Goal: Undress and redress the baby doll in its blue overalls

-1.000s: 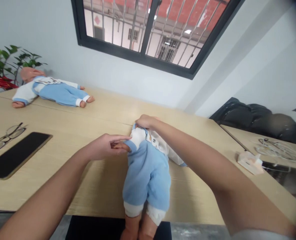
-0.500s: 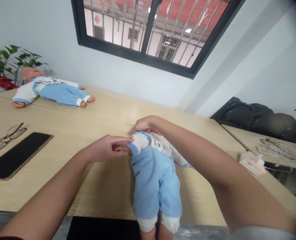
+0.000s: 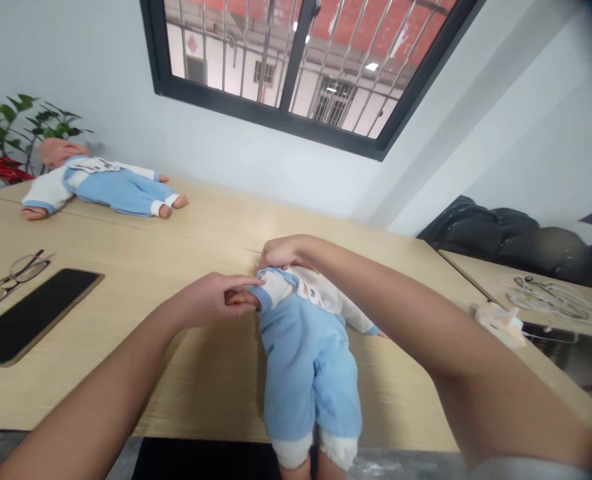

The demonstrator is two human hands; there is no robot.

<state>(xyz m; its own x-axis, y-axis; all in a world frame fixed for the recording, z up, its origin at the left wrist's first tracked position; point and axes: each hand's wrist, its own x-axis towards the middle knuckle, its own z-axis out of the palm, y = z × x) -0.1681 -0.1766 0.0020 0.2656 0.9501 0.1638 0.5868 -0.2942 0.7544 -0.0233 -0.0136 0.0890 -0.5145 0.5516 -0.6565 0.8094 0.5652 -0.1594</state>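
Note:
A doll (image 3: 309,360) in blue trousers and a white top with blue cuffs lies on its back on the wooden table (image 3: 211,380), its feet toward me. My left hand (image 3: 223,299) is closed round the doll's hand at the left cuff, with the index finger stretched along the sleeve. At the doll's shoulder, my right hand (image 3: 280,253) has its fingers bent against the blue-edged clothing and seems to pinch it. The doll's head is mostly hidden behind my right hand and forearm.
Another doll (image 3: 113,187) in similar clothes lies at the back left, beside a plant (image 3: 11,133). Glasses (image 3: 13,280) and a black phone (image 3: 36,317) are on the left. A tissue pack (image 3: 501,325) and white cables (image 3: 549,297) lie on the right, near black chairs (image 3: 506,233).
My right hand's fingers have curled more closely at the doll's shoulder. My left hand keeps its hold on the doll's hand. The view has shifted slightly.

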